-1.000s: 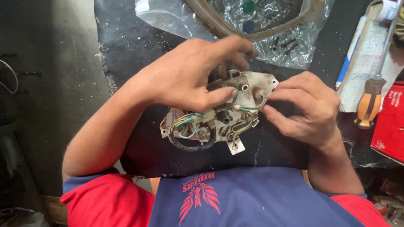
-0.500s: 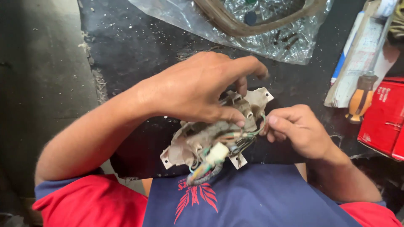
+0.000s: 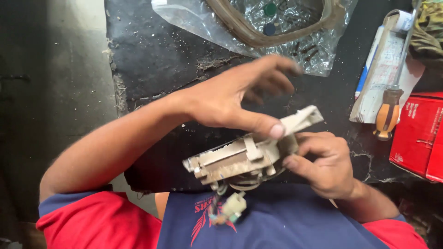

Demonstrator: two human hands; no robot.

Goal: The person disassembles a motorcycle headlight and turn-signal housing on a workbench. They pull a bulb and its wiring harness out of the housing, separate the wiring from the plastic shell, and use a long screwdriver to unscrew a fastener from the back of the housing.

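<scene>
I hold a dirty off-white plastic housing (image 3: 240, 159) edge-on above the dark workbench (image 3: 157, 60). A bundle of coloured wires with a pale plug (image 3: 230, 207) hangs from its underside over my shirt. My left hand (image 3: 235, 99) rests over the housing, thumb pressed on its top edge, fingers spread above it. My right hand (image 3: 323, 163) grips the right end of the housing from below and behind.
A clear plastic bag (image 3: 295, 41) with a brown oval frame and small parts lies at the back. An orange-and-black screwdriver (image 3: 390, 110) rests on papers (image 3: 378, 74) at the right, beside a red box (image 3: 417, 133). Grey floor lies left.
The housing has been turned from lying flat with its wired face up to standing edge-on, and raised toward me. The wire plug now dangles below it. My left fingers have lifted off.
</scene>
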